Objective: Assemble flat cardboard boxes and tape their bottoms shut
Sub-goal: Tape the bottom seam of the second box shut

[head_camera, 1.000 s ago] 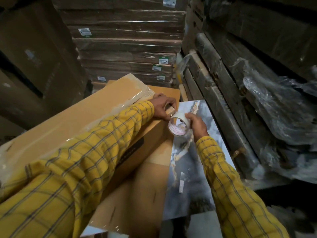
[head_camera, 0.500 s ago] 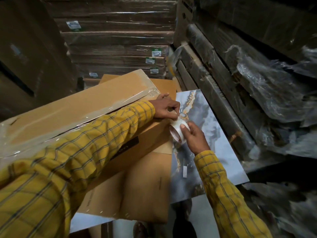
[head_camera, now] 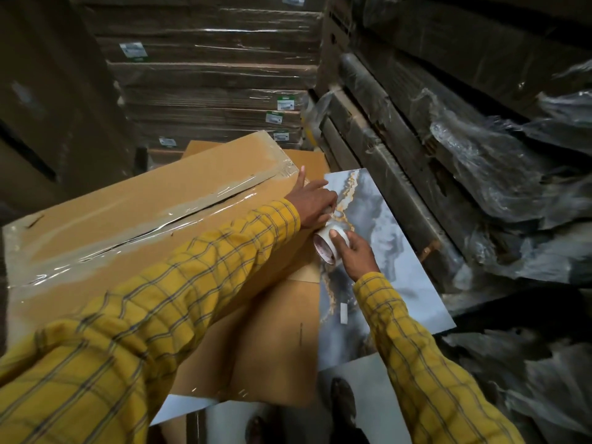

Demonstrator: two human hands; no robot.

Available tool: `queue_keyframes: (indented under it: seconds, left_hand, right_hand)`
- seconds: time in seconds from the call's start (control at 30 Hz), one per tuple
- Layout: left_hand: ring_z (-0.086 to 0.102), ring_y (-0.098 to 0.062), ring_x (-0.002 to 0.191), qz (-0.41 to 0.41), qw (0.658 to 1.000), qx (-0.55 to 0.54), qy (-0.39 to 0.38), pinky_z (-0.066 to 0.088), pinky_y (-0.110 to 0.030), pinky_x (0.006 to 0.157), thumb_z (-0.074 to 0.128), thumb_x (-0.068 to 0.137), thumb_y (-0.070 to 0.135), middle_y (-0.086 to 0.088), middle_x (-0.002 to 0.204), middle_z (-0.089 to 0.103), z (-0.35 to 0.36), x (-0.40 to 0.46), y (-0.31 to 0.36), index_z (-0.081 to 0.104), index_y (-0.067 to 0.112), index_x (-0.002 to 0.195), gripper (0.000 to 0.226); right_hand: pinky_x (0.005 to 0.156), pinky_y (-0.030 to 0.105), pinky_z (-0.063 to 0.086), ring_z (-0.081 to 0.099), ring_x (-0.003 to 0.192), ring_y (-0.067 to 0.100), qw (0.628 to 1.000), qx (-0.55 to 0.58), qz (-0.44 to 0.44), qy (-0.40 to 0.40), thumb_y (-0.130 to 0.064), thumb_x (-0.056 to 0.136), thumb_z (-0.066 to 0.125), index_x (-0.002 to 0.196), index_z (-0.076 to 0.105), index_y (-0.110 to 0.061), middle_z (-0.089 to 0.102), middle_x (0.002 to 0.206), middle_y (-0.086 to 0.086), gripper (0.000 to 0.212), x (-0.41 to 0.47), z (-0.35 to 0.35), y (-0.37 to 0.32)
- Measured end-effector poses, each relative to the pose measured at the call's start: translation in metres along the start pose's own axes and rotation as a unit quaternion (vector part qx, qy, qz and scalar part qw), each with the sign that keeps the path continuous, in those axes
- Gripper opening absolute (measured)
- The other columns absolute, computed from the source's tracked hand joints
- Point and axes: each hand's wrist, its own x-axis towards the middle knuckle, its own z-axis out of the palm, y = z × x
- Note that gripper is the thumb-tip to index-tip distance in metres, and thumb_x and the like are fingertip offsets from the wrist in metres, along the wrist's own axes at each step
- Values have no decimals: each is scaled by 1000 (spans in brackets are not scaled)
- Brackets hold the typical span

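Cardboard box (head_camera: 134,225), its top seam already under clear tape, lies across flat cardboard beside a marbled panel (head_camera: 378,219). His left hand (head_camera: 312,203) presses its far end, forefinger straight. His right hand (head_camera: 354,254) grips the tape roll (head_camera: 330,248) just beside that end.

Under the left hand (head_camera: 312,203): a matt brown cardboard box (head_camera: 134,225), its seam covered by glossy clear tape (head_camera: 166,219). In the right hand (head_camera: 354,253): a shiny tape roll (head_camera: 330,243). Beneath it: a smooth marble-patterned tile (head_camera: 378,225). Beyond: crinkled glossy plastic wrap (head_camera: 499,161). Both sleeves (head_camera: 426,357): checked woven cloth.
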Motion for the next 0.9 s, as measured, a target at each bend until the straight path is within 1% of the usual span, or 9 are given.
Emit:
queue_keyframes:
  seconds: [0.1, 0.3, 0.4, 0.53, 0.57, 0.63, 0.7, 0.8, 0.9]
  left_hand:
    - [12, -29, 153, 9, 1000, -27, -8, -8, -72, 114, 56, 96, 29, -8, 141, 51, 2, -5, -3, 52, 13, 127, 36]
    - [17, -23, 152, -40, 998, -46, -18, -9, -72, 112, 56, 90, 12, -13, 139, 52, -1, 0, 10, 53, 11, 118, 28]
    - [7, -24, 154, -41, 997, -57, -12, -7, -69, 115, 59, 91, 12, -11, 147, 49, 1, -1, 10, 53, 11, 121, 30]
    - [-13, -25, 151, -39, 998, -37, 43, -5, -55, 123, 63, 93, 13, -10, 165, 14, 5, -14, 18, 40, 12, 147, 58]
    - [-12, -29, 152, -34, 998, -19, 57, -1, -54, 124, 63, 93, 12, -9, 166, 11, 6, -17, 19, 43, 12, 146, 57]
    - [-7, -33, 153, -56, 995, 41, 75, 1, -50, 125, 62, 93, 13, -10, 167, 8, 8, -23, 24, 41, 13, 148, 59]
    - [4, -36, 153, -92, 983, 63, 148, 8, -50, 125, 68, 90, 21, -15, 165, 15, 14, -28, 29, 41, 11, 148, 65]
    - [23, -41, 149, -149, 952, 30, 265, 22, -55, 121, 83, 78, 30, -22, 155, 36, 26, -41, 43, 51, 3, 139, 74]
    - [28, -40, 147, -183, 921, -3, 343, 24, -54, 121, 83, 78, 19, -23, 148, 44, 42, -51, 59, 55, -1, 131, 63]
  right_hand:
    - [91, 47, 55, 69, 96, 18, 1000, -4, 1, -12, -59, 92, 60, 101, 70, -15, 74, 97, 1, 46, -2, -2, 2]
    - [88, 48, 53, 65, 94, 26, 999, -27, -15, -18, -55, 97, 57, 94, 66, -10, 69, 94, 10, 46, 4, -1, -3]
    - [93, 47, 51, 63, 97, 30, 999, -22, -15, -23, -52, 98, 56, 99, 67, -6, 69, 99, 15, 47, 4, -2, -9]
    - [103, 35, 42, 57, 119, 33, 998, 2, 10, -66, -47, 102, 51, 120, 63, 0, 64, 125, 19, 52, 5, -10, -2]
    - [109, 38, 42, 57, 119, 32, 996, 23, 14, -87, -52, 101, 50, 119, 64, -2, 64, 126, 18, 55, 5, -13, 2]
    - [101, 55, 47, 63, 100, 31, 993, 51, 0, -102, -68, 91, 52, 97, 65, -6, 64, 108, 24, 63, 7, -19, 11]
    - [93, 59, 51, 61, 89, 23, 992, 63, -10, -107, -71, 82, 60, 83, 64, -18, 63, 98, 18, 53, 15, -27, 32]
    - [98, 50, 52, 64, 105, 20, 995, 61, -27, -72, -59, 80, 69, 86, 69, -34, 65, 107, 2, 26, 16, -43, 48]
    - [92, 39, 54, 66, 97, 21, 999, 24, 1, -22, -52, 78, 71, 82, 67, -26, 67, 99, 3, 27, 16, -55, 72]
